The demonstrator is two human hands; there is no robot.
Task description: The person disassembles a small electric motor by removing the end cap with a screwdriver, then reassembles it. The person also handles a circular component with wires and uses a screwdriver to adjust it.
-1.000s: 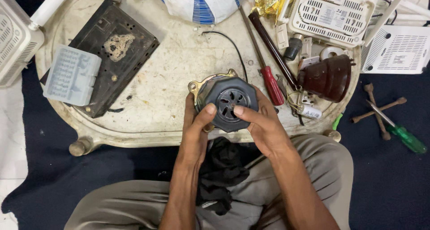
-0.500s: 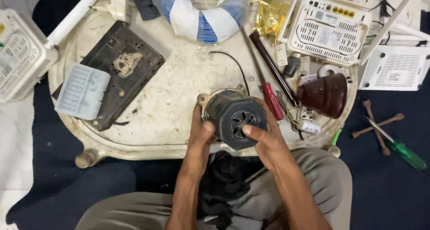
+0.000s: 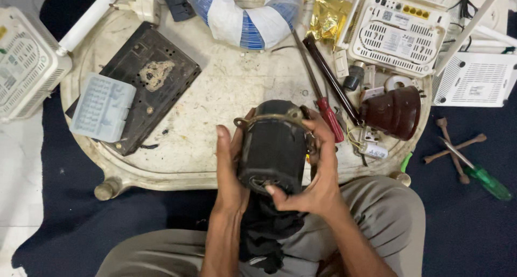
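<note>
both hands, left hand and right hand, were clamped on the black cylindrical metal motor housing, held on its side above the worn white surface, probably to inspect its casing.

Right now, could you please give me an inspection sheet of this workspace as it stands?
Surface: round, stained white table, low to the floor.
Job's things: black motor, held on its side over the table edge.
Clutter: black circuit board, pale plastic box, red-handled screwdriver, brown dome-shaped part, white routers.
Hands: left hand and right hand both grip the motor.
Cables: thin dark wire on the table; yellow wires by the dome.
Surroundings: dark blue mat, green-handled screwdriver, cross wrench.
</note>
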